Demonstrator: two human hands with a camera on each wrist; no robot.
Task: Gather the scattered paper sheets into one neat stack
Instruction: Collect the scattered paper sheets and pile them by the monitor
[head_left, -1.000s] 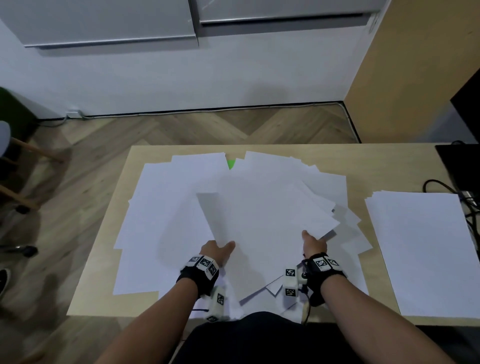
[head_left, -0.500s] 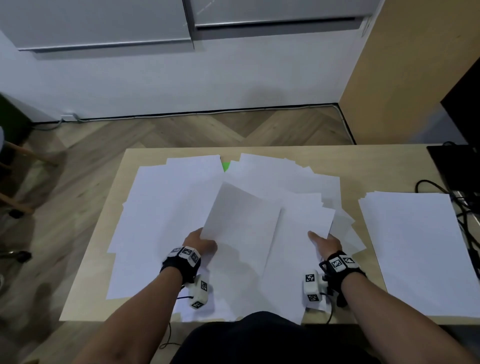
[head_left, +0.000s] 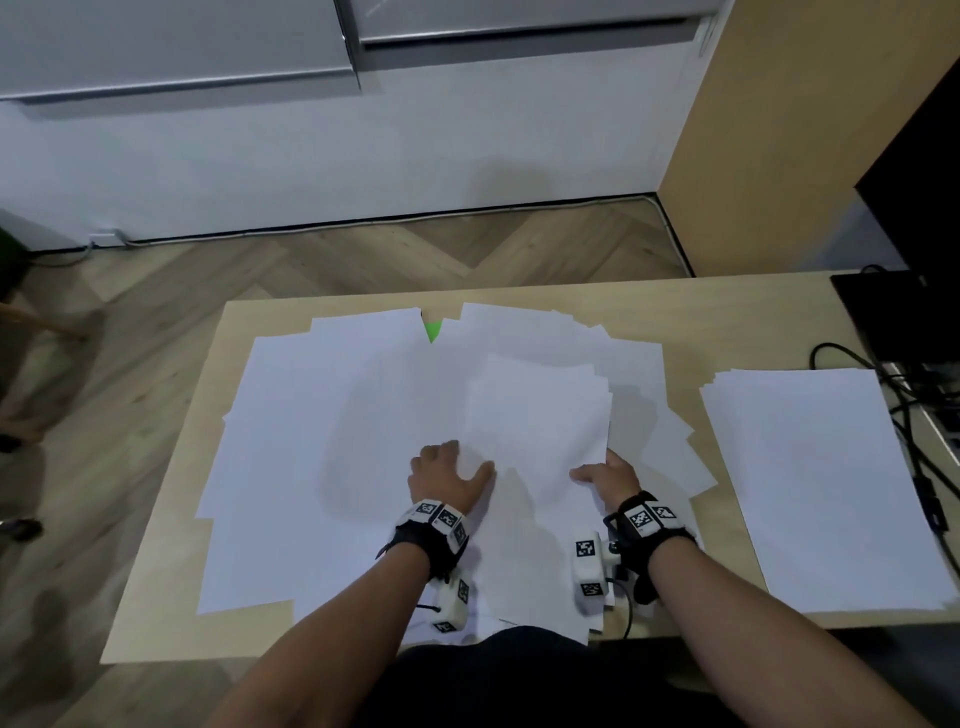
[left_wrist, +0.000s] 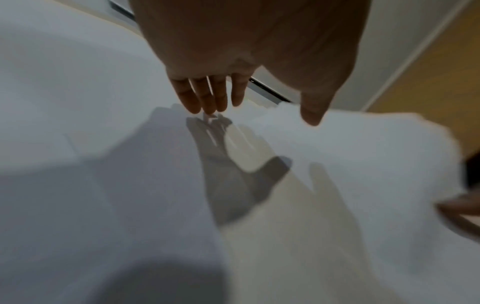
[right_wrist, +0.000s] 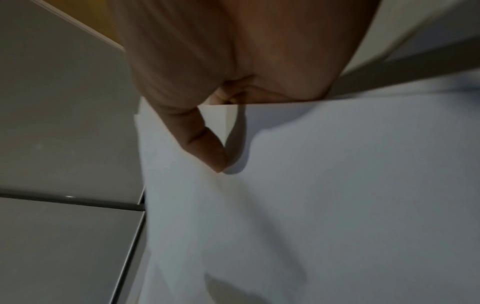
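White paper sheets (head_left: 322, 441) lie scattered and overlapping across the left and middle of the wooden table (head_left: 171, 545). My right hand (head_left: 592, 470) pinches the near edge of a small bundle of sheets (head_left: 540, 415), raised slightly over the pile. In the right wrist view its thumb (right_wrist: 205, 144) lies on top of that bundle (right_wrist: 337, 164) and the fingers are hidden underneath. My left hand (head_left: 457, 462) is just left of the bundle. Its fingers (left_wrist: 207, 96) are straight, tips touching the paper (left_wrist: 103, 185) below, holding nothing.
A squared-up stack of white sheets (head_left: 821, 483) lies at the table's right. Black cables (head_left: 914, 415) and a dark device (head_left: 883, 317) sit beyond it at the right edge. A green scrap (head_left: 432, 330) shows between sheets at the far edge.
The sheet my left hand held up has gone over to the right hand's bundle. The left hand has let go and moved right, so both hands are closer together.
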